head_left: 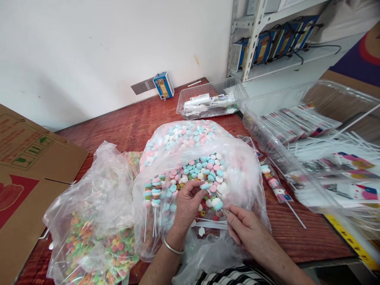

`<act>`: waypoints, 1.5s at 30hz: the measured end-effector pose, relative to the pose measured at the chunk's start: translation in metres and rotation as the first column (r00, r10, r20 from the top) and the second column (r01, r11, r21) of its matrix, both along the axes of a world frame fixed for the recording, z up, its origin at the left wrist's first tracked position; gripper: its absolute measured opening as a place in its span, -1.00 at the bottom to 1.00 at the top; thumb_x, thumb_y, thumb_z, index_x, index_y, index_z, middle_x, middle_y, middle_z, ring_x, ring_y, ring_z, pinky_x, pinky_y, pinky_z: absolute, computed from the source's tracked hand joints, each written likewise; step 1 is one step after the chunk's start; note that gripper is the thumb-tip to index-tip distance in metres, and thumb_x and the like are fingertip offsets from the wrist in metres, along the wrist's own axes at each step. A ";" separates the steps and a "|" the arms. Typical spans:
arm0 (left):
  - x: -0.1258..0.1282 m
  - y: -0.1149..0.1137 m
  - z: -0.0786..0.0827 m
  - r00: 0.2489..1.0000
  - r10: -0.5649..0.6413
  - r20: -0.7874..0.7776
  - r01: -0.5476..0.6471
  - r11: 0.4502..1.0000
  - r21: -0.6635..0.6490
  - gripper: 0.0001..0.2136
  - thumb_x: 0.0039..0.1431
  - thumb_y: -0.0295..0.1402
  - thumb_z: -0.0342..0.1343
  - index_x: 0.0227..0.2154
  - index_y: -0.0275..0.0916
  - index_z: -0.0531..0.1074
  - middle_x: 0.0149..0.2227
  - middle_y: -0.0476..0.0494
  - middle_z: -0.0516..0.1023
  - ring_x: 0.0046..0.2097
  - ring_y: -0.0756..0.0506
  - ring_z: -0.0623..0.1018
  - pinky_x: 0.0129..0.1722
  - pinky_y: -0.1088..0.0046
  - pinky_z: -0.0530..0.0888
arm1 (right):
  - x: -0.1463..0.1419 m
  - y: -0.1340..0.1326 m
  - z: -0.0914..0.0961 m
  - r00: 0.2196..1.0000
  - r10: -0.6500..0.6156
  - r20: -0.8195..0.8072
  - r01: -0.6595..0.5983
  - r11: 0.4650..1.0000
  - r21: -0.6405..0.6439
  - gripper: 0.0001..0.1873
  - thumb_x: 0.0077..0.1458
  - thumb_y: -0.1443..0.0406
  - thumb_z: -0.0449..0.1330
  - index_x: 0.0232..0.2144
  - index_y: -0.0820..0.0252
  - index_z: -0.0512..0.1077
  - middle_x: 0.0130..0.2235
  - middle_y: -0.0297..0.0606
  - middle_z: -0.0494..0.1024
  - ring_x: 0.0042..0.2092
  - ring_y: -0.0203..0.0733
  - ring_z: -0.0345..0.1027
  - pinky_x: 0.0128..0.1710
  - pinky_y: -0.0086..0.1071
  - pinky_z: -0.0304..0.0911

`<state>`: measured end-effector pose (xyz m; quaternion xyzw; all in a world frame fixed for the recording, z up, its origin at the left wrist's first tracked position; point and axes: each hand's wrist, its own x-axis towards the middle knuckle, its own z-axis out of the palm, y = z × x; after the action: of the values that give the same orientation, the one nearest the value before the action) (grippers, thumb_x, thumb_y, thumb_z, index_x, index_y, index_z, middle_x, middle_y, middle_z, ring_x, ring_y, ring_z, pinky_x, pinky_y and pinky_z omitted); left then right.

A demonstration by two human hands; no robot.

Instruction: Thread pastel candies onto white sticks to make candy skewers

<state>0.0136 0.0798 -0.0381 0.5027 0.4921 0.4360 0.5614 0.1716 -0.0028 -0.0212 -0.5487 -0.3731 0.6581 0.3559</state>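
Note:
Near the mouth of a clear plastic bag (243, 178), my left hand (190, 200) pinches a pale blue and white candy (204, 186) between thumb and fingertips. A blue and white candy (217, 204) sits at the fingertips of my right hand (237, 221), which is closed in a pinch on a candy skewer; its stick is mostly hidden by the fingers. Pink, blue and white round candies (194, 170) fill the bag behind the hands. Red ring candies (215, 217) and white sticks (210, 224) lie below. Several finished candy skewers (156, 192) rest at the left.
Another bag (97, 237) of coloured ring candies lies left, beside a cardboard box (32, 166). Clear trays (285, 162) with sticks and wrappers stand right, and a smaller tub (210, 105) is behind. A wrapped skewer (279, 188) lies on the red-brown table (320, 241).

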 end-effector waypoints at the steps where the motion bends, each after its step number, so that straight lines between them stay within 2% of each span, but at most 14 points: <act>1: 0.000 0.000 0.000 1.000 -0.001 0.006 0.001 1.000 -0.001 -0.80 0.02 -0.33 0.28 -0.25 -0.20 0.53 -0.27 -0.11 0.59 -0.25 -0.08 0.55 -0.24 0.43 0.47 | -0.001 0.000 0.001 1.000 -0.010 -0.003 0.010 1.000 0.007 -0.67 0.10 -0.01 0.07 -0.44 0.10 0.33 -0.76 -0.56 0.17 -0.72 -0.38 -0.10 -0.73 -0.49 -0.19; 7: -0.001 0.001 -0.001 1.000 -0.015 -0.012 0.016 0.998 0.054 -0.84 0.02 -0.34 0.28 -0.29 -0.19 0.56 -0.25 -0.11 0.57 -0.22 -0.08 0.53 -0.20 0.43 0.45 | -0.005 0.003 0.003 0.999 -0.042 -0.011 0.043 0.998 0.047 -0.68 0.12 0.01 0.06 -0.45 0.10 0.34 -0.74 -0.57 0.12 -0.70 -0.37 -0.12 -0.73 -0.48 -0.21; 14: 0.003 -0.004 -0.003 0.999 -0.027 0.039 0.026 1.000 0.008 -0.83 0.01 -0.34 0.29 -0.29 -0.18 0.55 -0.33 -0.08 0.56 -0.26 -0.08 0.53 -0.24 0.43 0.44 | -0.008 0.005 0.000 0.996 -0.049 0.068 0.040 0.990 0.136 -0.71 0.15 0.09 0.06 -0.52 0.10 0.25 -0.66 -0.52 0.15 -0.65 -0.36 -0.06 -0.70 -0.48 -0.18; 19: 0.003 -0.013 -0.006 0.997 -0.061 -0.051 0.063 0.997 0.053 -0.87 0.04 -0.36 0.25 -0.30 -0.18 0.58 -0.30 -0.10 0.54 -0.28 -0.07 0.50 -0.26 0.44 0.42 | -0.008 0.006 -0.009 0.979 -0.103 0.177 0.059 0.970 0.236 -0.76 0.16 0.16 0.03 -0.51 0.11 0.27 -0.61 -0.47 0.22 -0.58 -0.32 0.05 -0.63 -0.47 -0.02; 23: 0.001 -0.025 -0.004 0.988 -0.106 -0.114 0.124 0.978 0.167 -0.84 0.14 -0.41 0.16 -0.23 -0.14 0.58 -0.23 -0.15 0.55 -0.19 -0.11 0.52 -0.17 0.38 0.43 | -0.009 0.008 -0.021 0.937 -0.126 0.326 0.017 0.948 0.318 -0.77 0.14 0.18 0.02 -0.49 0.13 0.34 -0.52 -0.37 0.40 -0.46 -0.21 0.25 -0.45 -0.40 0.16; 26: -0.007 -0.031 0.000 0.966 -0.142 -0.218 0.198 0.945 0.259 -0.73 0.23 -0.45 0.02 -0.11 -0.10 0.56 -0.11 -0.19 0.56 -0.06 -0.15 0.52 -0.04 0.30 0.42 | -0.008 0.009 -0.029 0.943 -0.117 0.312 0.011 0.947 0.322 -0.74 0.16 0.16 0.02 -0.45 0.13 0.40 -0.49 -0.36 0.43 -0.41 -0.17 0.30 -0.38 -0.38 0.21; 28: -0.017 -0.030 0.001 0.940 -0.109 -0.323 0.213 0.928 0.306 -0.66 0.26 -0.48 -0.04 -0.01 -0.06 0.50 -0.06 -0.17 0.57 -0.02 -0.15 0.52 0.00 0.28 0.41 | -0.005 0.010 -0.032 0.953 -0.104 0.284 0.018 0.957 0.289 -0.72 0.16 0.13 0.03 -0.46 0.14 0.40 -0.51 -0.37 0.42 -0.43 -0.18 0.29 -0.40 -0.39 0.20; 31: -0.036 -0.020 0.000 0.849 0.108 -0.517 0.142 0.896 0.421 -0.64 0.26 -0.50 -0.04 0.02 -0.06 0.46 -0.07 -0.17 0.56 -0.03 -0.16 0.51 -0.01 0.27 0.40 | 0.001 0.010 -0.032 0.949 -0.113 0.293 0.040 0.969 0.244 -0.68 0.15 0.10 0.05 -0.49 0.16 0.40 -0.50 -0.35 0.45 -0.42 -0.18 0.30 -0.42 -0.40 0.20; 33: -0.049 -0.011 0.000 0.722 0.284 -0.631 0.120 0.847 0.518 -0.70 0.25 -0.50 -0.02 -0.06 -0.10 0.51 -0.12 -0.18 0.56 -0.05 -0.19 0.49 -0.01 0.23 0.38 | 0.004 0.010 -0.029 0.945 -0.127 0.303 0.056 0.971 0.232 -0.68 0.14 0.11 0.05 -0.49 0.18 0.41 -0.49 -0.35 0.46 -0.41 -0.17 0.31 -0.42 -0.40 0.21; 35: -0.058 -0.003 0.000 0.577 0.381 -0.723 0.177 0.806 0.566 -0.76 0.24 -0.49 0.01 -0.16 -0.13 0.53 -0.17 -0.19 0.55 -0.07 -0.22 0.46 -0.02 0.19 0.36 | 0.005 0.011 -0.027 0.944 -0.137 0.299 0.068 0.971 0.230 -0.70 0.12 0.12 0.05 -0.48 0.18 0.42 -0.50 -0.36 0.44 -0.43 -0.19 0.29 -0.43 -0.40 0.20; 37: -0.062 0.002 0.001 0.462 0.402 -0.791 0.265 0.788 0.555 -0.81 0.24 -0.47 0.03 -0.23 -0.17 0.54 -0.20 -0.19 0.55 -0.10 -0.23 0.44 -0.04 0.17 0.36 | 0.004 0.012 -0.026 0.947 -0.145 0.287 0.080 0.971 0.227 -0.72 0.10 0.14 0.06 -0.47 0.19 0.42 -0.51 -0.38 0.42 -0.45 -0.20 0.27 -0.45 -0.41 0.19; 39: -0.063 0.004 0.000 0.394 0.401 -0.827 0.324 0.782 0.533 -0.83 0.24 -0.46 0.04 -0.27 -0.20 0.54 -0.24 -0.19 0.55 -0.15 -0.22 0.43 -0.07 0.18 0.37 | 0.004 0.013 -0.024 0.952 -0.146 0.268 0.085 0.970 0.226 -0.73 0.09 0.15 0.06 -0.46 0.19 0.44 -0.51 -0.38 0.42 -0.46 -0.21 0.26 -0.46 -0.41 0.18; 45: -0.054 0.006 -0.008 0.335 0.360 -0.871 0.436 0.761 0.482 -0.83 0.23 -0.47 0.07 -0.20 -0.15 0.53 -0.22 -0.13 0.55 -0.11 -0.20 0.43 -0.05 0.17 0.35 | 0.004 0.013 -0.022 0.956 -0.117 0.268 0.065 0.979 0.194 -0.72 0.08 0.14 0.05 -0.45 0.19 0.44 -0.49 -0.36 0.45 -0.42 -0.20 0.30 -0.43 -0.41 0.20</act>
<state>-0.0406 0.0863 -0.0457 0.8297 0.5245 0.1887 -0.0301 0.1752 0.0102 -0.0431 -0.6171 -0.4525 0.5204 0.3789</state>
